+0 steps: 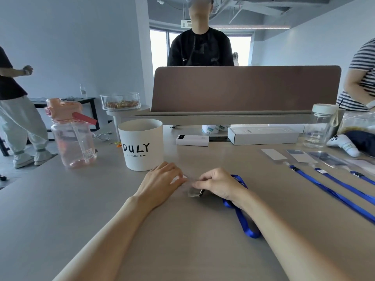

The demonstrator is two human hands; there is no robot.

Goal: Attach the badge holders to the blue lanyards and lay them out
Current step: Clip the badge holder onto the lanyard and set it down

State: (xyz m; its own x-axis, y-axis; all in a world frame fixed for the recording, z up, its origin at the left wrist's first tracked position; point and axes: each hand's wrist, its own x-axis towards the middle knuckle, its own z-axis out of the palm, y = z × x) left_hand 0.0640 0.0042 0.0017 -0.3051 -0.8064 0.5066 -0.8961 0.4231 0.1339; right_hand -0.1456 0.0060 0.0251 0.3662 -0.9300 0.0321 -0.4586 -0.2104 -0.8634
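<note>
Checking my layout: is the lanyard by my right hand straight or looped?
Looped: the lanyard curves behind the right hand, then doubles back at a bend nearer me.

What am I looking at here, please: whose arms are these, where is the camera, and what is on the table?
No machine here: a person wears one wide-angle camera on the head, looking forward and down, so both bare arms are their own. The left hand seems to pinch the edge of a clear badge holder; the right hand curls round the clip end of a blue lanyard, whose strap trails back by that wrist. On the grey table, finished lanyards lie in a row at the right. Farther back stand a white cup, a pink water bottle and a clear jar, with a power bank and a white box between.
</note>
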